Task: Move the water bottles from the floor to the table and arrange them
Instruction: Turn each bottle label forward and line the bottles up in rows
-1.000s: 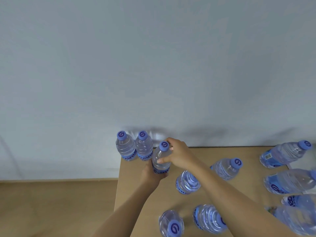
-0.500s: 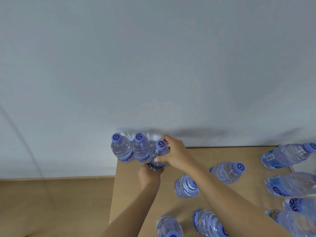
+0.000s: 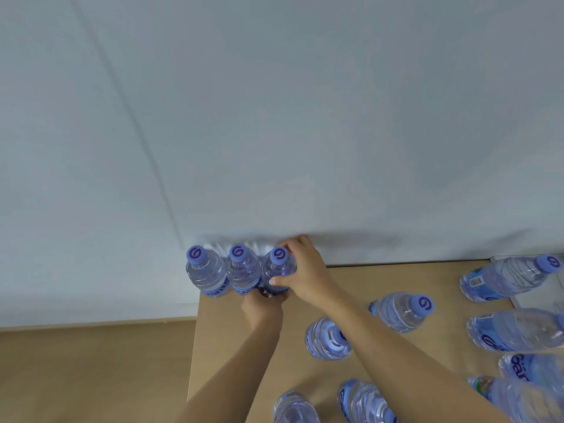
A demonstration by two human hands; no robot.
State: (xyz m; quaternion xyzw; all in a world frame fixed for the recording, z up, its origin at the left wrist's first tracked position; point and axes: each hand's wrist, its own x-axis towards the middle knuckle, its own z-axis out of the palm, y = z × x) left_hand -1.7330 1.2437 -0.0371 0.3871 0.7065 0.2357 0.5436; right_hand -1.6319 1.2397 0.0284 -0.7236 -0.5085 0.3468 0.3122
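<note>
here the right hand (image 3: 305, 270) curls around the upper part of the third bottle (image 3: 276, 271), and the left hand (image 3: 264, 308) holds its base from the near side. this bottle stands upright on the table (image 3: 232, 346) at the far left corner, touching the second bottle (image 3: 242, 270), beside the first bottle (image 3: 206, 271).

Plain pale grey-blue wall (image 3: 305, 117) fills everything beyond the hands, faint diagonal seam running down its left part. Tan wood-tone floor (image 3: 91, 370) left of and below the left forearm. Glimpse of a pale shiny surface (image 3: 549, 297) at far right, well apart from the right hand; unclear what.
</note>
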